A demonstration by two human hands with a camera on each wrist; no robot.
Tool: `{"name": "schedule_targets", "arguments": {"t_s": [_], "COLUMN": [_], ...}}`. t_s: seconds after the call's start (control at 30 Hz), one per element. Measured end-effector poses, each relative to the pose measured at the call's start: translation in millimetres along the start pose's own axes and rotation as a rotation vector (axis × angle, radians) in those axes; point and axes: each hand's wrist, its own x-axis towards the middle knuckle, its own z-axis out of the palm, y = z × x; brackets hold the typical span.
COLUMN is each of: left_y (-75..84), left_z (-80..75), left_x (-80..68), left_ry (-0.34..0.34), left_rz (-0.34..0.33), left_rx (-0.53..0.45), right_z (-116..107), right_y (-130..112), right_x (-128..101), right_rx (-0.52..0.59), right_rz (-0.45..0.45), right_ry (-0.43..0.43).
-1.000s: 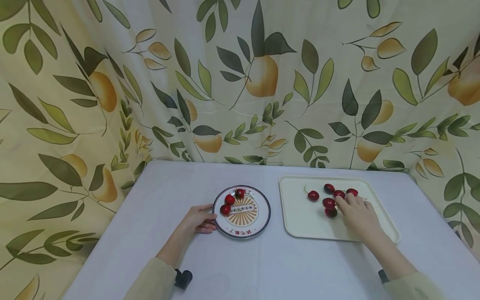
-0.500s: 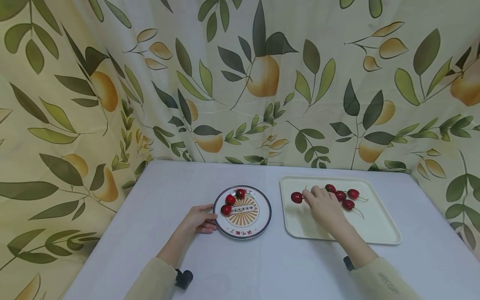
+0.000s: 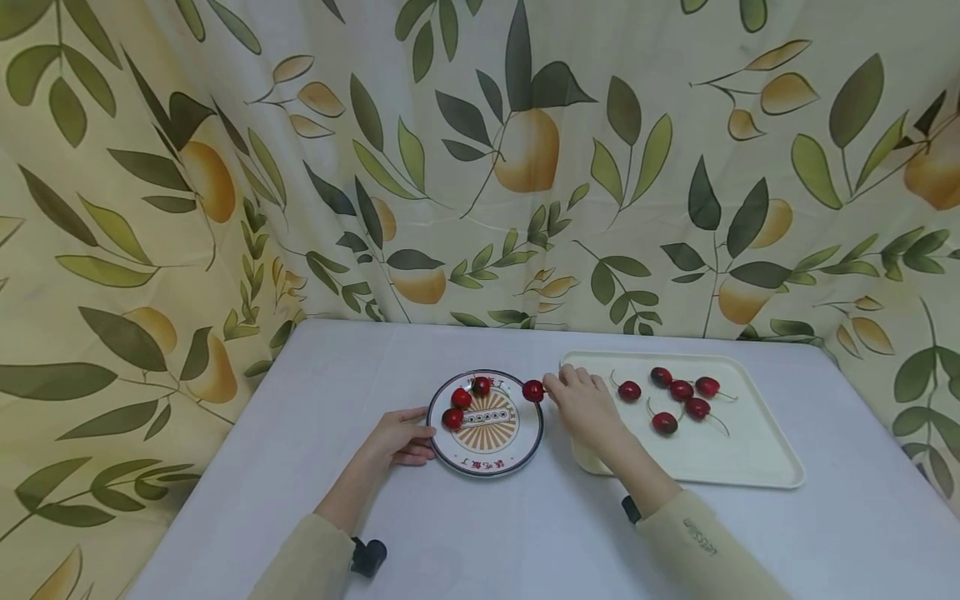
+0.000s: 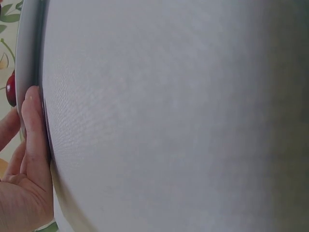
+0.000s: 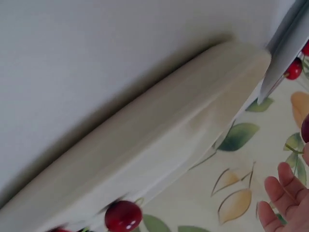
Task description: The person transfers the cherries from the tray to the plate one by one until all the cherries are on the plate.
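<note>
Right hand (image 3: 581,402) pinches a red round cherry (image 3: 533,391) over the right rim of the round patterned ceramic plate (image 3: 525,442), plate centre lying leftward; left hand (image 3: 397,437) fingers touch its left rim

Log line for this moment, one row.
right hand: pinches cherry at plate edge | left hand: touches plate rim | tray: five cherries

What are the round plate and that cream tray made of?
The plate looks like glazed ceramic or melamine: glossy, with a printed sunburst and dark rim. The tray seems matte plastic: uniform cream colour, rounded moulded corners, raised lip. Neither can be told for certain.
</note>
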Motion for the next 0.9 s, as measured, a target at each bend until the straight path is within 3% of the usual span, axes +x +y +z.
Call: {"name": "schedule_targets", "arguments": {"t_s": [0.4, 0.9], "left_y": [-0.4, 0.5], "left_z": [-0.5, -0.1], "left_x": [2.0, 1.2], "left_ry": [0.009, 0.016], "left_rz": [-0.008, -0.018], "left_rx": [0.004, 0.014], "right_z": [14, 27], "right_y": [-35, -53], "right_x": [22, 39], "right_rx": [-0.026, -0.069], "right_rz": [-0.057, -0.100], "right_ry": [-0.091, -0.163]}}
